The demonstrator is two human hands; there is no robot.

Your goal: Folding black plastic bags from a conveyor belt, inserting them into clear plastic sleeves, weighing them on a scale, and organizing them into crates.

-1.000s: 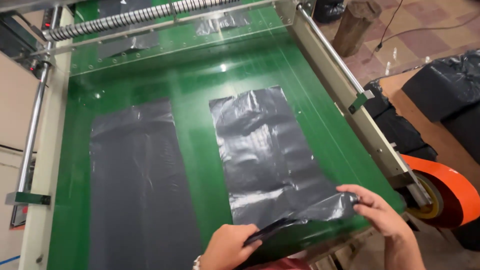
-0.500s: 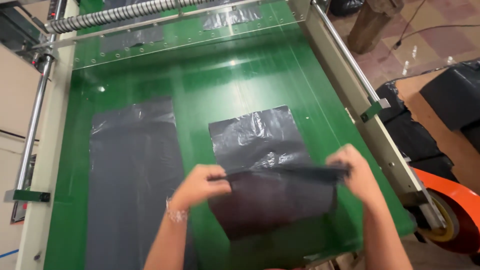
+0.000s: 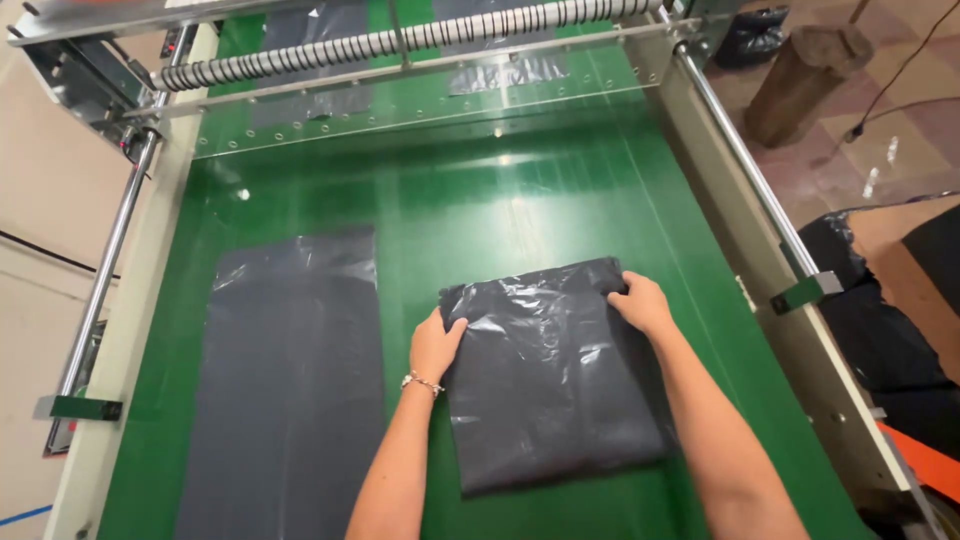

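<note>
A black plastic bag (image 3: 555,390) lies folded in half on the green conveyor belt (image 3: 480,210). My left hand (image 3: 435,345) grips its top left corner. At the top right corner, my right hand (image 3: 640,300) pinches the folded edge. A second black bag (image 3: 285,390) lies flat and unfolded to the left, a little apart from my left hand.
A ribbed roller (image 3: 400,42) and a clear guard plate cross the far end of the belt. Metal rails (image 3: 745,165) run down both sides. Stacked black bags (image 3: 870,330) and an orange roll (image 3: 925,460) sit to the right, off the machine.
Both hands lifted the bag's near edge and carried it away from me to the far edge, folding the bag in half. It now lies flat, doubled over.
</note>
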